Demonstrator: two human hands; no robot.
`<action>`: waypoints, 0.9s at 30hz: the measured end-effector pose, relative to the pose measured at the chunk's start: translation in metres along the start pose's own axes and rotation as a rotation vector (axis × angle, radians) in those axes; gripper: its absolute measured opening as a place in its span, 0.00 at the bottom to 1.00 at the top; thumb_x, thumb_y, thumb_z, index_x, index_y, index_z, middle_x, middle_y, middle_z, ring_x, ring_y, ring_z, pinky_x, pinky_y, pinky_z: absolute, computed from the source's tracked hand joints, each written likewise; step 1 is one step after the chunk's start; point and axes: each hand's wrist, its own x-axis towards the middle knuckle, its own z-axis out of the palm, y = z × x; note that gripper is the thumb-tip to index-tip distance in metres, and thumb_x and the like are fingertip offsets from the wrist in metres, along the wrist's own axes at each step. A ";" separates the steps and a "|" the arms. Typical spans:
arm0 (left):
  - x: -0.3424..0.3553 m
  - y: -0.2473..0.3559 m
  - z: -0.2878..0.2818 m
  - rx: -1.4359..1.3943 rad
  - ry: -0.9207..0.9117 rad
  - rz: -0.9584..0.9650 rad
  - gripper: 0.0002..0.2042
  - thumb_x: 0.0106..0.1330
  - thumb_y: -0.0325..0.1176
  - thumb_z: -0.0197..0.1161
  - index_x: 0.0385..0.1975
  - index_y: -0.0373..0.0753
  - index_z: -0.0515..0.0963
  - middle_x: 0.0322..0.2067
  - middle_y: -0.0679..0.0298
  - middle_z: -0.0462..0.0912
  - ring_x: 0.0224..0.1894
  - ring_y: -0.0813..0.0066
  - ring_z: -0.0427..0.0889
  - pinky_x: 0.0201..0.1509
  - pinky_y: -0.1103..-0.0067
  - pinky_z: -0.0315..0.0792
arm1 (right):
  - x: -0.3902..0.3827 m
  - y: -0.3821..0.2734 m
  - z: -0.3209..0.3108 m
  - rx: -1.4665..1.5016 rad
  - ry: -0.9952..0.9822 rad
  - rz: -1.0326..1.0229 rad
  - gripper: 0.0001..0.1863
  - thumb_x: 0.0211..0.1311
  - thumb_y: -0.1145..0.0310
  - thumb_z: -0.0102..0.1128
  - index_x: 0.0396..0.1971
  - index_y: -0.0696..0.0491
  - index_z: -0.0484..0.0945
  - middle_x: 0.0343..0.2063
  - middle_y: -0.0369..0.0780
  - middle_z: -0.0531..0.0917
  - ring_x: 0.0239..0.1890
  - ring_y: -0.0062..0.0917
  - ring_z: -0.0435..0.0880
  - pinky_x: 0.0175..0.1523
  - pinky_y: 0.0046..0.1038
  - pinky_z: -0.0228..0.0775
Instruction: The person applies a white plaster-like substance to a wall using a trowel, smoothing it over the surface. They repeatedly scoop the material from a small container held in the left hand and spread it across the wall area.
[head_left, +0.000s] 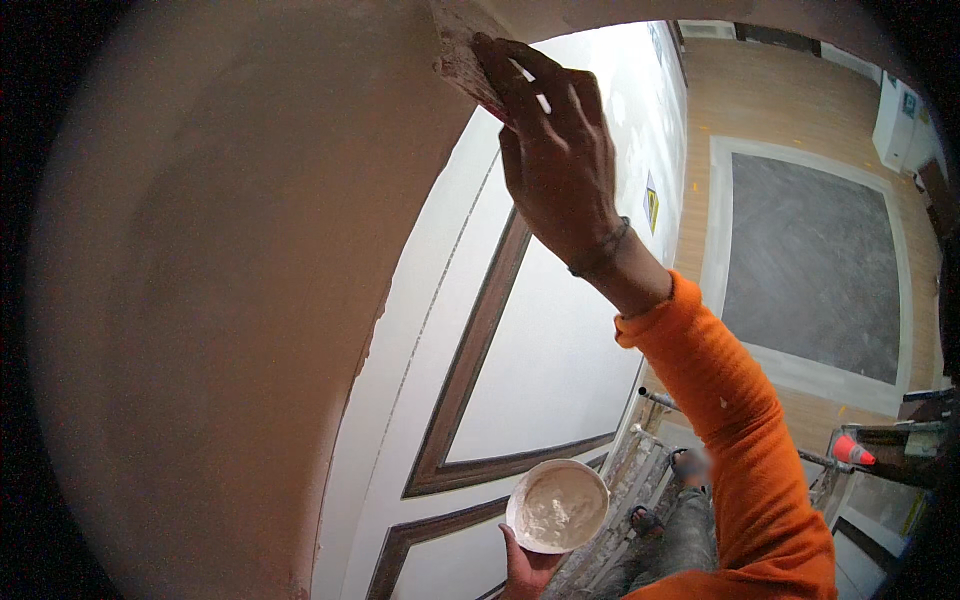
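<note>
My right hand, at the end of an orange sleeve, grips a putty-crusted flat spreader against the brownish plastered surface at the upper middle, near that surface's uneven edge. Its fingers are closed over the tool. Low in the view, my left hand holds a round bowl of pale, creamy putty, its thumb on the outside near the rim. Beside the plastered surface is white wall with dark brown panel mouldings.
My sandalled feet stand on a putty-stained scaffold platform with a metal rail. An orange cone is at the right. Far below lies a wooden floor with a dark rectangular inset. A white structure stands at the upper right.
</note>
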 end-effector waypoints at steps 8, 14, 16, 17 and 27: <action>0.000 0.005 0.001 0.005 0.031 -0.006 0.40 0.65 0.72 0.37 0.72 0.55 0.52 0.71 0.62 0.58 0.71 0.53 0.59 0.70 0.46 0.55 | -0.005 -0.007 0.024 -0.028 -0.069 0.027 0.38 0.49 0.83 0.66 0.63 0.47 0.69 0.60 0.40 0.72 0.51 0.35 0.74 0.48 0.31 0.81; 0.006 -0.003 -0.017 -0.028 -0.026 -0.051 0.40 0.65 0.72 0.37 0.72 0.54 0.52 0.70 0.60 0.58 0.71 0.53 0.59 0.70 0.47 0.57 | -0.036 -0.062 -0.061 0.337 -0.322 0.025 0.26 0.58 0.82 0.56 0.58 0.54 0.74 0.57 0.43 0.78 0.40 0.29 0.81 0.44 0.31 0.78; 0.009 -0.007 -0.025 -0.031 -0.068 -0.050 0.41 0.65 0.72 0.37 0.72 0.53 0.52 0.70 0.59 0.58 0.71 0.53 0.59 0.71 0.49 0.57 | -0.036 -0.072 -0.104 0.497 -0.381 0.089 0.22 0.60 0.79 0.55 0.56 0.55 0.75 0.51 0.44 0.82 0.39 0.27 0.82 0.43 0.31 0.78; 0.012 -0.008 -0.027 -0.029 -0.089 -0.044 0.41 0.64 0.72 0.38 0.72 0.53 0.52 0.70 0.59 0.58 0.71 0.53 0.59 0.71 0.49 0.57 | -0.029 -0.066 -0.110 0.425 -0.341 0.174 0.26 0.53 0.81 0.57 0.56 0.53 0.76 0.41 0.43 0.82 0.36 0.28 0.82 0.40 0.32 0.76; 0.004 -0.030 -0.020 -0.019 0.019 -0.034 0.41 0.65 0.72 0.38 0.73 0.52 0.51 0.70 0.60 0.58 0.71 0.54 0.60 0.71 0.52 0.58 | 0.040 0.008 -0.063 0.155 -0.264 0.413 0.22 0.59 0.76 0.51 0.55 0.61 0.74 0.30 0.57 0.82 0.31 0.43 0.85 0.37 0.37 0.75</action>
